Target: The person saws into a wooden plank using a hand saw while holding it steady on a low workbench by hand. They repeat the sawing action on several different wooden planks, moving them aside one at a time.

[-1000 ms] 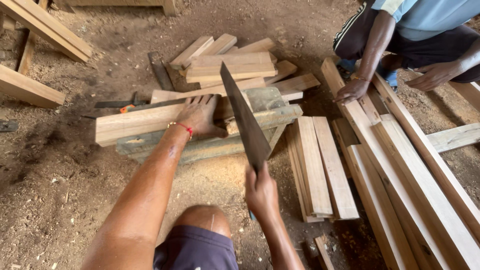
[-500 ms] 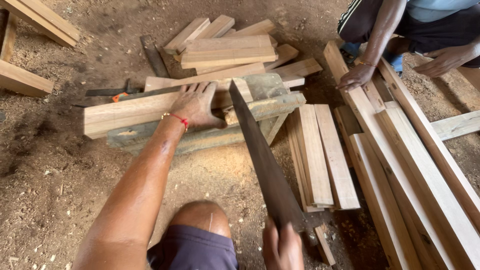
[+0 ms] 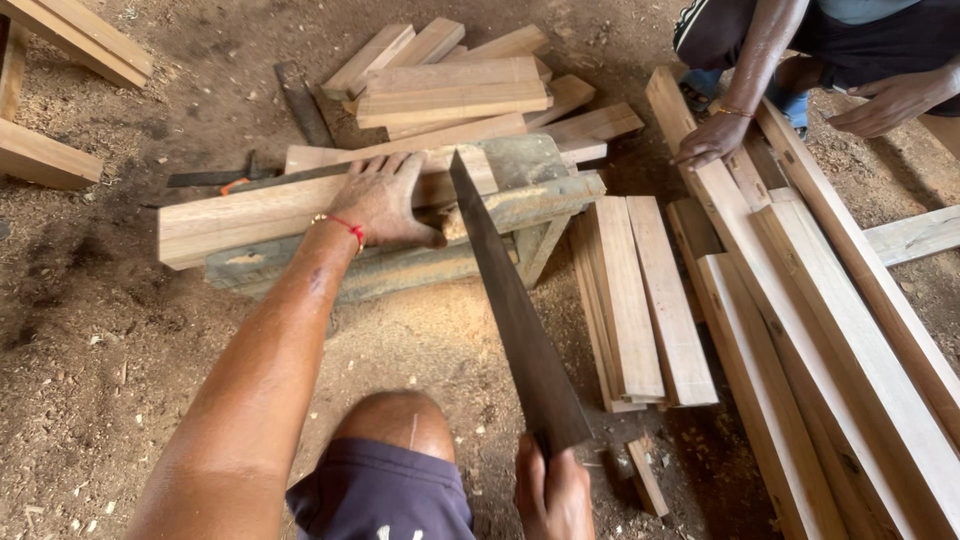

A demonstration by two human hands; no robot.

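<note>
Fingers of left hand (image 3: 385, 200) spread flat, pressing wooden plank (image 3: 250, 212) onto grey sawing block (image 3: 520, 190); right hand (image 3: 552, 492) fingers wrapped round handle of handsaw (image 3: 515, 310), blade tip resting on plank beside thumb

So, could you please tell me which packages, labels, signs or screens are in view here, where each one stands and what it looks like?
None in view: no package, label, sign or screen, only bare things on the sawdust-strewn dirt floor.
The only print-like mark is a small white marking on the dark shorts, at the bottom edge, too cut off to make out.
</note>
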